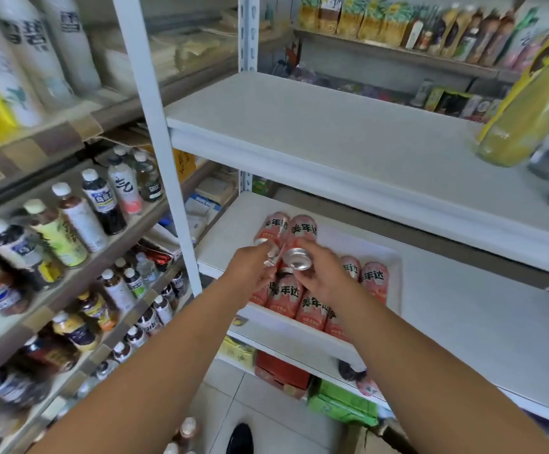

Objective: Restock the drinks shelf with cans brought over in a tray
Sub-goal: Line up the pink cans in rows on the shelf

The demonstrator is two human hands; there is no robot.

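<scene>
A white tray (378, 257) lies on the middle white shelf (463, 322) and holds several pink cans lying on their sides (374, 277). My left hand (250, 268) grips one pink can (271, 228) near its silver end. My right hand (323, 276) grips a second pink can (301, 234), its silver bottom facing me. Both held cans are tilted and lifted just above the tray's left part. More pink cans (284, 294) lie under my hands, partly hidden.
The white shelf above (332, 126) is bare except for a yellow bottle (528, 109) at its right. A white upright post (161, 126) stands left of the tray. Bottle-filled shelves (70, 231) run along the left. Boxes and green packs (341, 401) sit below.
</scene>
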